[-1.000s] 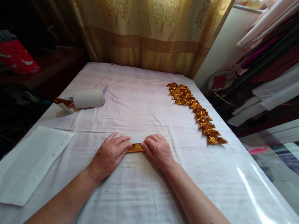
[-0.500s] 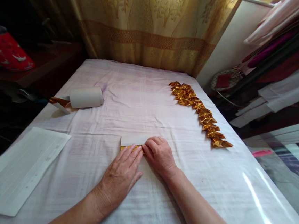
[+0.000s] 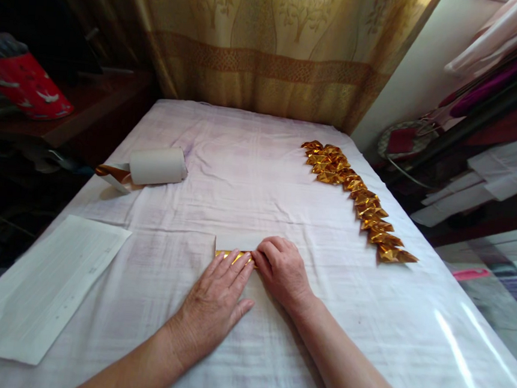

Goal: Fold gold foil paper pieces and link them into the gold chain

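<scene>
A small sheet of gold foil paper (image 3: 236,243) lies on the cloth before me, white side up at the back, with a gold strip folded over along its near edge. My left hand (image 3: 218,293) rests flat with its fingertips pressed on the gold strip. The fingers of my right hand (image 3: 281,271) are curled and pinch the right end of the paper, which they hide. To the right runs a row of folded gold foil pieces (image 3: 366,203), overlapping each other.
A white roll (image 3: 158,166) with a loose gold-lined end lies at the left. Nearer me is a white printed sheet (image 3: 46,287). A red cup (image 3: 28,86) stands on a dark shelf beyond the left edge. A patterned curtain (image 3: 270,65) hangs at the back; clothes hang at the right.
The view has swung slightly left, so things sit further right. Both hands keep nearly the same hold on the foil paper, the left still flat on the gold strip.
</scene>
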A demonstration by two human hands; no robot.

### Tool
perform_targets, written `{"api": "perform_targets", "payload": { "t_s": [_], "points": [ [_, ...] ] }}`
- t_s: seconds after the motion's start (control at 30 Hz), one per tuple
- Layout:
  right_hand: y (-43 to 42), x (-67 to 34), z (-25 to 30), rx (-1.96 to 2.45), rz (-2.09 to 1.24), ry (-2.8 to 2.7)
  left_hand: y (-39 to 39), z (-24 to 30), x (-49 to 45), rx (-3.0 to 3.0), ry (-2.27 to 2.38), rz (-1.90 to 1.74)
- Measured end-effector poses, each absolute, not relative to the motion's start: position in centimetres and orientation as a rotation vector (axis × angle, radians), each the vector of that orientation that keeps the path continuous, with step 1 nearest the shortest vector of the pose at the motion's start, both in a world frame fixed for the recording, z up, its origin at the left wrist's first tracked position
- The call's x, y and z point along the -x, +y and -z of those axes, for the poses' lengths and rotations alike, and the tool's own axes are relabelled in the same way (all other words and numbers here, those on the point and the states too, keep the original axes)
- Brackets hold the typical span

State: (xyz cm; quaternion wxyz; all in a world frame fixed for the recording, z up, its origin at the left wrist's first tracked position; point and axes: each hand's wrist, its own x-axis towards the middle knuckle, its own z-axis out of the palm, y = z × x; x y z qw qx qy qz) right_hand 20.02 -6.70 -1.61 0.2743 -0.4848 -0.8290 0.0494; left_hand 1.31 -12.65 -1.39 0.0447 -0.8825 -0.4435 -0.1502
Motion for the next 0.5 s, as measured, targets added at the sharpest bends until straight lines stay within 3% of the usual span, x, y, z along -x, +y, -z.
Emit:
{"api": "perform_targets", "payload": {
  "t_s": [0.5],
  "points": [
    [-6.63, -19.67, 1.6, 1.394, -0.101, -2.194, -12.67, 1.83, -1.19, 2.691, -1.39, 0.441]
  ]
}}
